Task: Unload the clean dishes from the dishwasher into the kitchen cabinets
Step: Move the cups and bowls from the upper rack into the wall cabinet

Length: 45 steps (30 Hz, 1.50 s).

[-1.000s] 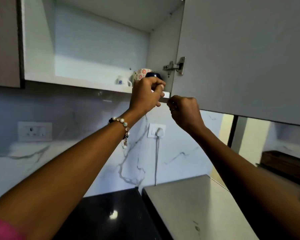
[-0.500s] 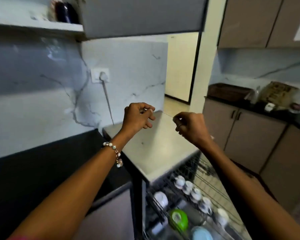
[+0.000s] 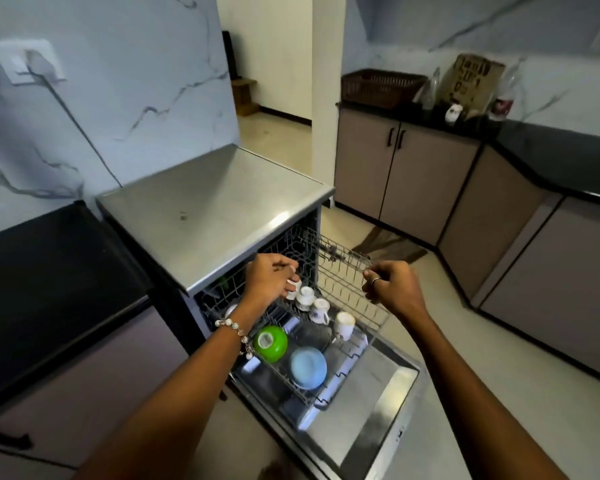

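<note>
Both hands over pulled-out upper rack (image 3: 343, 292) of open dishwasher (image 3: 222, 202). Left hand (image 3: 269, 280) curled loose, empty, hovering just above end of white cup row (image 3: 317, 308); cups run diagonally away toward lower right. Right hand (image 3: 392, 285) loosely curled, empty, further right, over bare wire. Left nearer to first cup. Green bowl (image 3: 270, 342), blue bowl (image 3: 308, 367) inverted, closer to body.
</note>
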Motion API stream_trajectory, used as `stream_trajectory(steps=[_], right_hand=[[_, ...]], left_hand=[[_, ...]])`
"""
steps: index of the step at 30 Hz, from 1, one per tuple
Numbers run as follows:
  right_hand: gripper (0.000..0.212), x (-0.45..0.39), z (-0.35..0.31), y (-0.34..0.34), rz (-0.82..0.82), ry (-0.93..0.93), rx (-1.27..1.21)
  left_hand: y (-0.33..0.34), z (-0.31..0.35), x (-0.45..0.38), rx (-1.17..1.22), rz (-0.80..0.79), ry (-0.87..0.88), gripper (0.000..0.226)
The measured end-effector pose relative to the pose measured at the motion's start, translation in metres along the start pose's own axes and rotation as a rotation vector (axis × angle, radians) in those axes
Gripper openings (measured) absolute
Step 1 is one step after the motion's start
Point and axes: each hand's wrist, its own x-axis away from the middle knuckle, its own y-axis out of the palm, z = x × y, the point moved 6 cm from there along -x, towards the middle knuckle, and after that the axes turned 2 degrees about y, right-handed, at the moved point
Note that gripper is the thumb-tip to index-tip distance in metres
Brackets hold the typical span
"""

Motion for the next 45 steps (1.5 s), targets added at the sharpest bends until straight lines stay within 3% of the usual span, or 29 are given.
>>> stream_trajectory(steps=[4,13,20,25,31,39,45], right_hand=[[0.015,-0.010,0.061,0.018,-0.058,0.116,0.047],[0.010,-0.062,0.168,0.096,-0.218,0.330,0.146],[0.044,-0.114,0.231,0.179,-0.322,0.465,0.160],[0.058,-0.144,0.260,0.214,-0.319,0.501,0.232],[0.066,-0.148,0.285,0.244,-0.313,0.498,0.270],[0.071,-0.151,0.286,0.251,-0.347,0.394,0.361],[0.067,-0.147,0.260,0.213,-0.268,0.387,0.299]], left_hand=[[0.037,-0.038,-0.015,-0.194,-0.007,-0.050,0.012],[0.115,-0.132,-0.092,-0.629,-0.223,-0.157,0.029],[0.181,-0.211,-0.179,-0.946,-0.420,-0.066,0.021],[0.220,-0.248,-0.210,-0.978,-0.488,-0.067,0.052],[0.250,-0.277,-0.219,-1.266,-0.605,-0.039,0.079],[0.246,-0.276,-0.229,-1.155,-0.530,0.001,0.066],[0.216,-0.241,-0.220,-0.770,-0.317,-0.059,0.066]])
